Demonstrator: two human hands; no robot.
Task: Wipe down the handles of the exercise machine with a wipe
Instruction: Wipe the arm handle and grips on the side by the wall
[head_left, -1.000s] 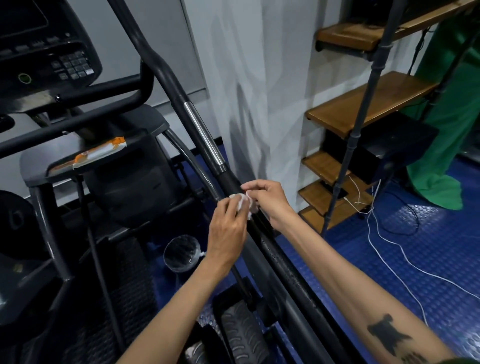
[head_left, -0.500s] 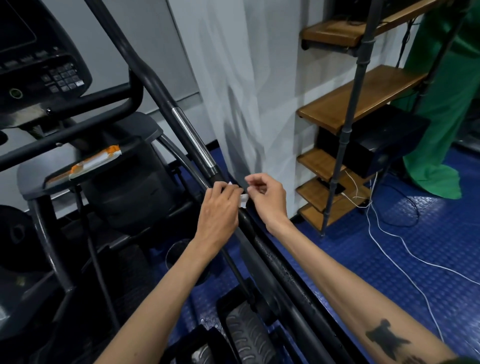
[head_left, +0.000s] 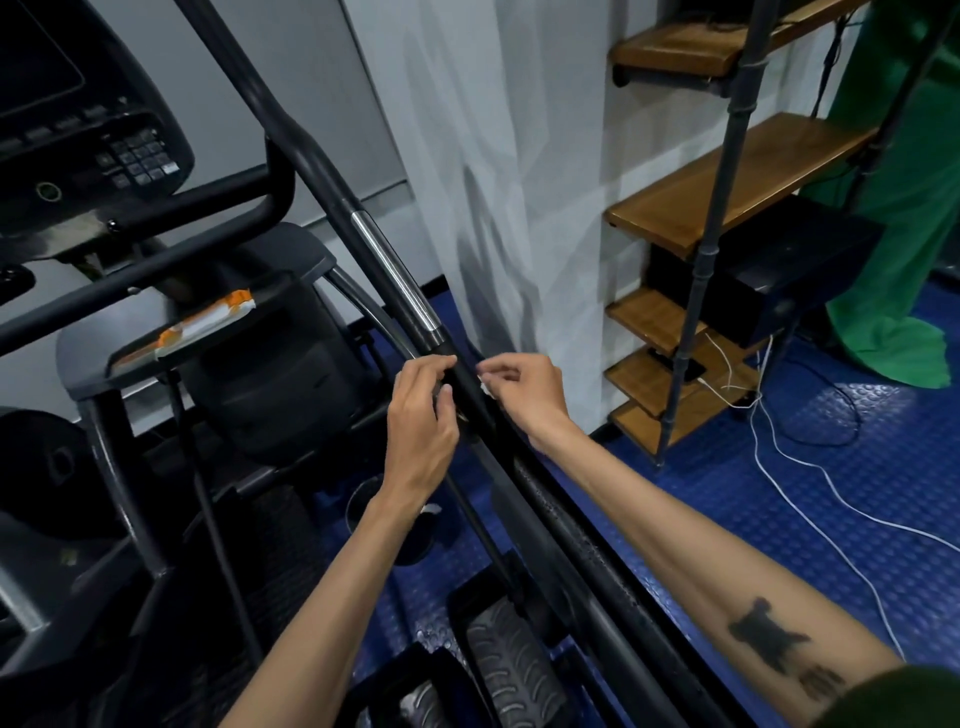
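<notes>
The exercise machine's long black handle (head_left: 470, 395) slants from top left to bottom right, with a chrome section (head_left: 395, 270) just above my hands. My left hand (head_left: 423, 421) sits on the bar's left side with fingers curled against it. On the bar's right side, my right hand (head_left: 524, 392) pinches a small white wipe (head_left: 484, 387). Only a sliver of the wipe shows; the rest is hidden behind the bar and my fingers. It seems to pass round the bar to my left fingers.
The console (head_left: 78, 130) is at upper left, above a tray holding an orange-and-white packet (head_left: 208, 322). A cup (head_left: 371, 501) stands on the blue floor under my left wrist. Wooden shelves (head_left: 727, 192), white cables (head_left: 800, 493) and a green cloth (head_left: 904, 260) lie to the right.
Both hands have slid a little up the handle toward the chrome section. The wipe, plainly visible in my left fingers before, is now mostly hidden behind the bar.
</notes>
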